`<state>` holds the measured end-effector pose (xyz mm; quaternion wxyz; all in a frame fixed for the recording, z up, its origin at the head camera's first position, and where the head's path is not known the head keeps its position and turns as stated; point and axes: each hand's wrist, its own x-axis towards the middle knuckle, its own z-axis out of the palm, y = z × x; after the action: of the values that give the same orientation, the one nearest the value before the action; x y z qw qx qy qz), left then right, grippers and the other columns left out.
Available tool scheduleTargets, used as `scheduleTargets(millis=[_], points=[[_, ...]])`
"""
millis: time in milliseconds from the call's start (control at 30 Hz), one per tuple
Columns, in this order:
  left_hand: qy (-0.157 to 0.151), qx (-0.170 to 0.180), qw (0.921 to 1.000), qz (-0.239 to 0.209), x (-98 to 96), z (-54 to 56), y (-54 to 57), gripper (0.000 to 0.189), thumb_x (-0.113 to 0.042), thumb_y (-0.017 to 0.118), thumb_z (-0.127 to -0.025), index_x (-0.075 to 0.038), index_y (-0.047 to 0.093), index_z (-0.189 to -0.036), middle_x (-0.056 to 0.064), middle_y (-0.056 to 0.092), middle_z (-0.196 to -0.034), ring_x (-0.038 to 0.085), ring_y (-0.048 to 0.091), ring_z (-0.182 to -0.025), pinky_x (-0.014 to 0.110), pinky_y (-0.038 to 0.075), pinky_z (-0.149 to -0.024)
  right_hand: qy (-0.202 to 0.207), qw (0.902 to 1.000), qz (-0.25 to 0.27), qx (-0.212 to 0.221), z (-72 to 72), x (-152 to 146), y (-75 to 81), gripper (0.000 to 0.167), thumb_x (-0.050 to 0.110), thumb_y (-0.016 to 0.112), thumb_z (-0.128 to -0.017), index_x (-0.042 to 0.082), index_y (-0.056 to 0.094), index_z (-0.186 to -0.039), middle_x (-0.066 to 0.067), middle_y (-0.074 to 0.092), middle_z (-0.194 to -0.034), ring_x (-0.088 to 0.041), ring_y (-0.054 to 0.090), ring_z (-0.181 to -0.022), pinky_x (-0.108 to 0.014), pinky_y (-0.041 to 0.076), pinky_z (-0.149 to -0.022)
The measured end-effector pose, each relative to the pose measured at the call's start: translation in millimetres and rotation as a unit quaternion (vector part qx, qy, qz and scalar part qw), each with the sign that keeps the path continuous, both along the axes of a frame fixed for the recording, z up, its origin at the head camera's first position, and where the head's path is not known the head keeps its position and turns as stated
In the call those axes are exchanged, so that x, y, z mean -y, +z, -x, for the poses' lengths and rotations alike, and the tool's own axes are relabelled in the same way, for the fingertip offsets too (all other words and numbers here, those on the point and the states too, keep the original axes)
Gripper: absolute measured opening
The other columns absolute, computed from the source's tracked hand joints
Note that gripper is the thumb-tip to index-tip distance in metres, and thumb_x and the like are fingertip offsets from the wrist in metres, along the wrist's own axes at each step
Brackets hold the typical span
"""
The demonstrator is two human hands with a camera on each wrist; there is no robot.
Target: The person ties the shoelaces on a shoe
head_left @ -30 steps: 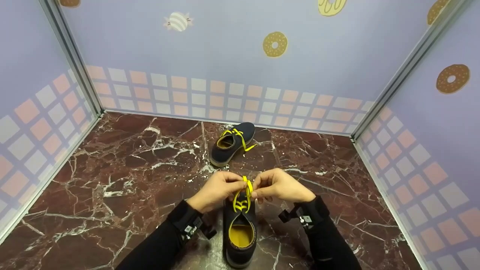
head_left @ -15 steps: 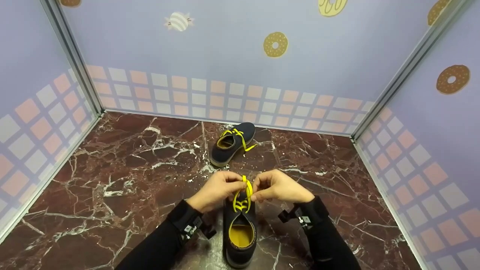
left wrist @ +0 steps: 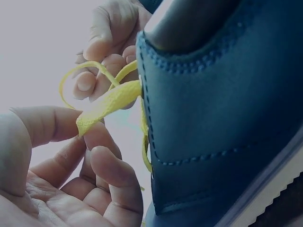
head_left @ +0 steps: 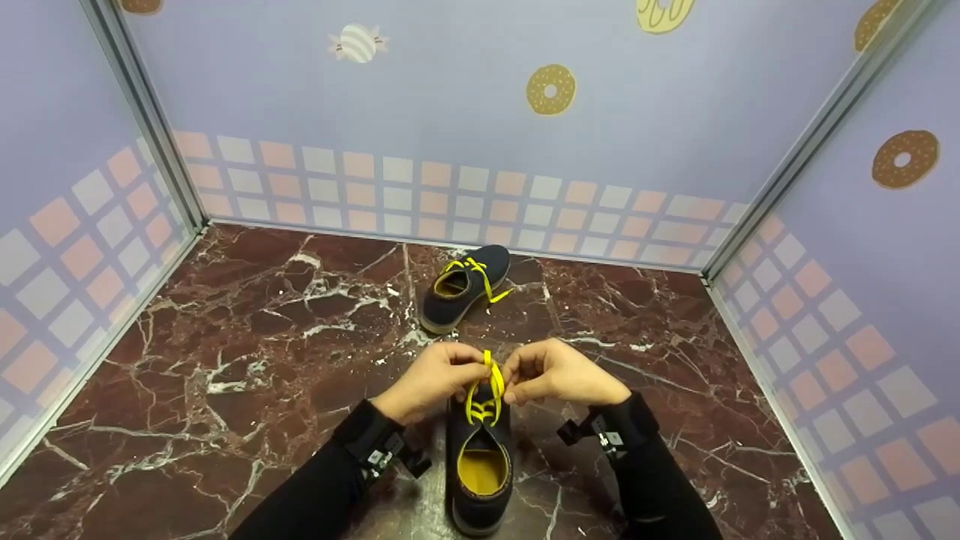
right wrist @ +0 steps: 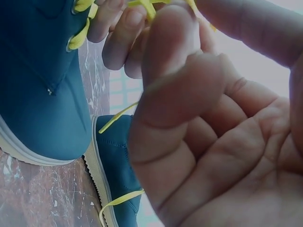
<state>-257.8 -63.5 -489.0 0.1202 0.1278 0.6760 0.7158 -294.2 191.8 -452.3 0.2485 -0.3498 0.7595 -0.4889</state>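
Observation:
A dark low-cut shoe (head_left: 478,517) with a yellow lining stands upright on the floor, its toe pointing away from me. Above its front, my left hand (head_left: 431,382) pinches a loop of the yellow shoelace (left wrist: 109,104) between thumb and forefinger. On the other side, my right hand (head_left: 566,375) has its fingers curled and holds part of the lace near the fingertips. In the right wrist view, the lace runs by the thumb and fingers of the right hand (right wrist: 227,132), which partly hide it. The lace stays threaded through the eyelets lower down.
A second dark shoe (head_left: 448,309) lies on the marbled red-brown floor (head_left: 285,360) beyond the hands, with a loose yellow lace end (head_left: 501,295) at its right. A pale patterned wall (head_left: 450,112) rises behind it. Side panels (head_left: 900,300) stand left and right.
The right thumb and fingertips shift slightly at the lace, and the loop tips a little leftward. The left hand and both shoes stay in place.

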Motion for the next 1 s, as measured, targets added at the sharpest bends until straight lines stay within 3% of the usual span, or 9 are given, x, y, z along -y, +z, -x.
scheduleTargets(millis=[267, 500, 700, 1000], points=[[-0.006, -0.004, 1.0, -0.004, 1.5, 0.7, -1.0, 0.023, -0.003, 0.075, -0.095, 0.009, 0.08, -0.114, 0.003, 0.077, -0.089, 0.009, 0.055, -0.063, 0.02, 0.047, -0.055, 0.003, 1.0, -0.004, -0.005, 0.1, 0.0, -1.1, 0.012, 0.015, 0.086, -0.099, 0.008, 0.081, -0.108, -0.018, 0.077, -0.092, -0.012, 0.066, -0.067, -0.021, 0.05, -0.055], [-0.003, -0.008, 1.0, 0.001, 1.8, -0.5, 0.2, 0.021, -0.002, 0.075, -0.093, 0.004, 0.083, -0.111, 0.009, 0.081, -0.1, 0.011, 0.056, -0.063, 0.022, 0.048, -0.055, -0.006, 0.9996, -0.021, -0.016, 1.1, -0.4, -1.2, 0.01, 0.016, 0.083, -0.101, 0.007, 0.081, -0.105, -0.013, 0.075, -0.086, -0.03, 0.061, -0.066, -0.023, 0.049, -0.055], [-0.008, -0.019, 0.9998, -0.001, 1.9, -0.5, 0.8, 0.022, 0.0, 0.073, -0.093, 0.004, 0.083, -0.113, 0.016, 0.082, -0.114, 0.012, 0.055, -0.064, 0.022, 0.047, -0.056, -0.01, 0.9971, -0.056, -0.05, 5.0, -1.2, -5.6, 0.008, 0.014, 0.085, -0.098, 0.011, 0.083, -0.106, 0.0, 0.079, -0.089, -0.017, 0.065, -0.069, -0.021, 0.051, -0.059], [-0.01, -0.025, 0.9996, 0.0, 2.8, 1.0, -0.6, 0.023, 0.003, 0.072, -0.093, 0.006, 0.083, -0.112, 0.005, 0.082, -0.102, 0.009, 0.054, -0.062, 0.021, 0.047, -0.055, -0.001, 0.9936, -0.083, -0.077, 7.5, -0.9, -8.7, 0.017, 0.013, 0.09, -0.093, 0.009, 0.085, -0.109, 0.001, 0.081, -0.094, -0.013, 0.072, -0.08, -0.021, 0.056, -0.069]])
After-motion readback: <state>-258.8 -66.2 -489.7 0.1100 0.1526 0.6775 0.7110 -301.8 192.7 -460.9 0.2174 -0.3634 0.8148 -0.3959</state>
